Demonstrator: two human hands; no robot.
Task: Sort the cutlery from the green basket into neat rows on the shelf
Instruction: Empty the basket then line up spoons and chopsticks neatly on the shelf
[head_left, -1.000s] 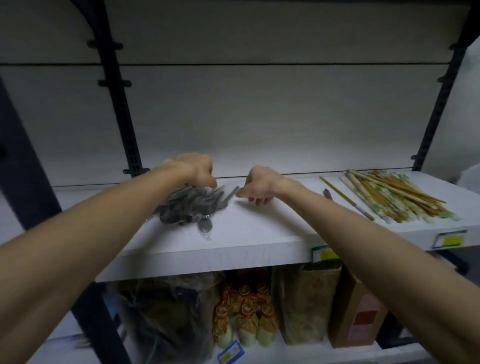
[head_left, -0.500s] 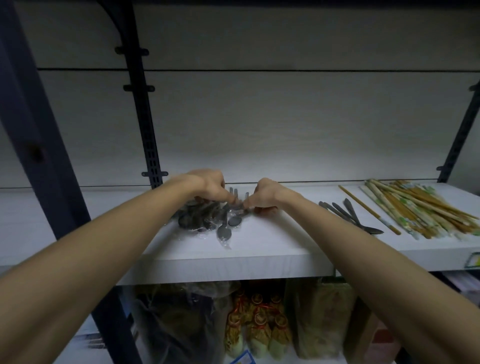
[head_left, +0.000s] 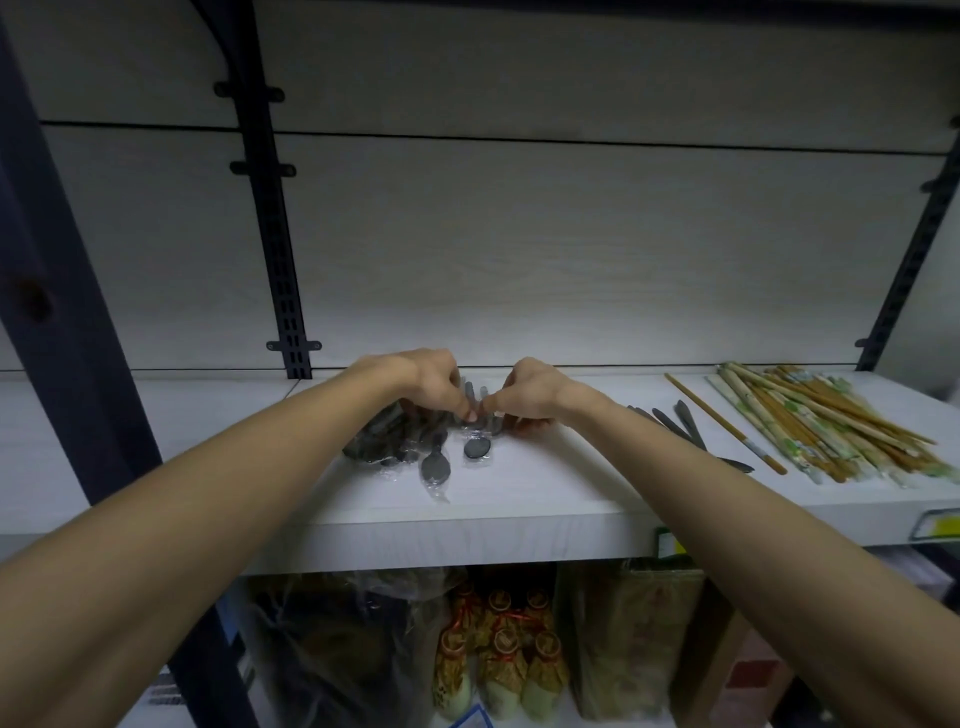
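- My left hand (head_left: 434, 382) and right hand (head_left: 524, 397) both pinch wrapped spoons (head_left: 434, 465) on the shelf (head_left: 519, 499).
- Next, I'd guess: straighten them into a row.

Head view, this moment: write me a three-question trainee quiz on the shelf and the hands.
1. True or false: the chopsticks lie at the right end of the shelf.
2. Which pile are the left hand and right hand working at? A) wrapped spoons B) chopsticks C) knives
3. Fill in: the knives lie between the spoons and the ____.

Key: 1 true; 2 A; 3 chopsticks.
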